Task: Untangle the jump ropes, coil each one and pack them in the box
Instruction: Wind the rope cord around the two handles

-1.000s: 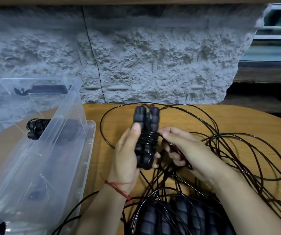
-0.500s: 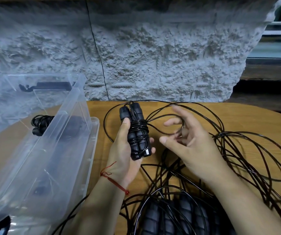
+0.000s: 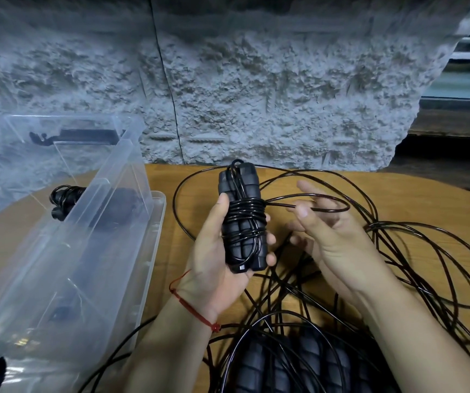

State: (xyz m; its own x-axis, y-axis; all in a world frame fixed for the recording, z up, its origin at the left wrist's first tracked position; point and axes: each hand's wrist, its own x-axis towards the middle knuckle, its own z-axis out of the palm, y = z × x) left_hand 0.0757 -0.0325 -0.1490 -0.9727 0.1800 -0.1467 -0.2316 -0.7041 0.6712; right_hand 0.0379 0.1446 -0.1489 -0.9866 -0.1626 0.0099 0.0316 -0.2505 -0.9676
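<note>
Clamped round the wrapped handle pair (image 3: 243, 222) with the left fingers (image 3: 270, 240), left hand (image 3: 214, 259) held over the middle of the table (image 3: 415, 194). Spread apart and nearly straight on the right hand (image 3: 335, 239), with a loop of cord (image 3: 338, 207) laid across the fingers, apparently not pinched. Swung out from a tight pinch beside the handles a second ago to this wider, open reach. Also brought the handle pair closer to upright. Probably drawing slack for one more turn, so coiling under way, not finished.

Beyond the hands, plenty of loose line left, arcing toward the far edge. Crosses the tangle (image 3: 426, 265) along the right edge and seems likely to snag there. More handles (image 3: 299, 364) at the near edge, not yet sorted. At the left edge, a clear box (image 3: 109, 222), with one coiled rope (image 3: 65, 198) seemingly inside already.
</note>
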